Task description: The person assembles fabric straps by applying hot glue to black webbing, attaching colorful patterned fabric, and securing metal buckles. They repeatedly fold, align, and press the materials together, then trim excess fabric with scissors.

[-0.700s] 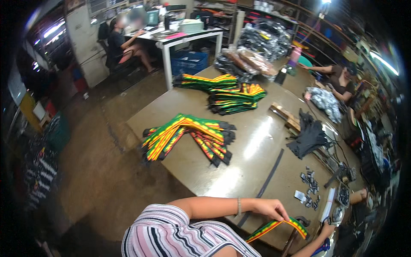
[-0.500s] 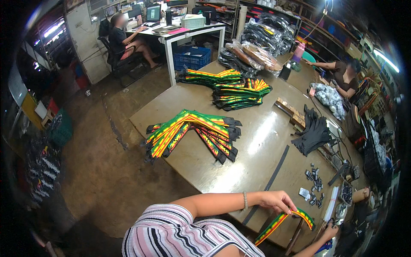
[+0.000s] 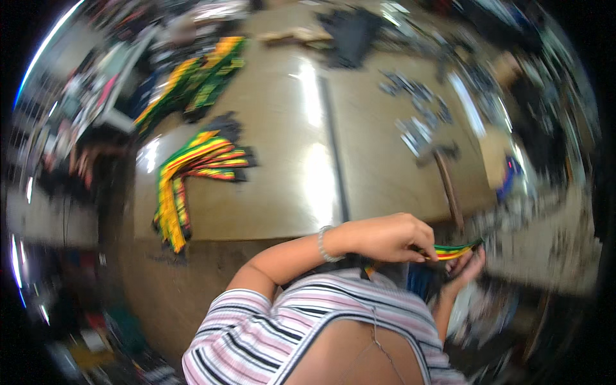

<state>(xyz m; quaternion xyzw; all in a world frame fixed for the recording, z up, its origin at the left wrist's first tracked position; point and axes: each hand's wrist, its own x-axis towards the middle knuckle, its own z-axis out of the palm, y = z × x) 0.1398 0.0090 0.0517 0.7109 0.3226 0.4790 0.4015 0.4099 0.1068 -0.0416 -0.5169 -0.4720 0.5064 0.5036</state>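
My left hand (image 3: pixel 401 237) pinches a green, yellow and red patterned strap (image 3: pixel 454 251) near the front edge of the table, with a beaded bracelet on that wrist. At the strap's other end, my right hand (image 3: pixel 467 266) has its fingers closed around the dark tip. The strap is stretched between the two hands, and its remaining part is hidden behind my left hand. Just beyond them lies a hammer (image 3: pixel 447 186) with a wooden handle. Motion blur hides fine detail at the fingertips.
Similar straps form a fanned pile (image 3: pixel 199 154) on the left of the table (image 3: pixel 269 135), with another pile (image 3: pixel 215 74) behind. Small metal pieces (image 3: pixel 417 90) lie scattered at the right. A long black strip (image 3: pixel 332 135) crosses the tabletop. Black strips (image 3: pixel 351 32) lie bunched farther back.
My view has swung right and down. My right hand, earlier apart from the strap, has come to its end. The strap, earlier hanging in an arch from my left hand, is now stretched between both.
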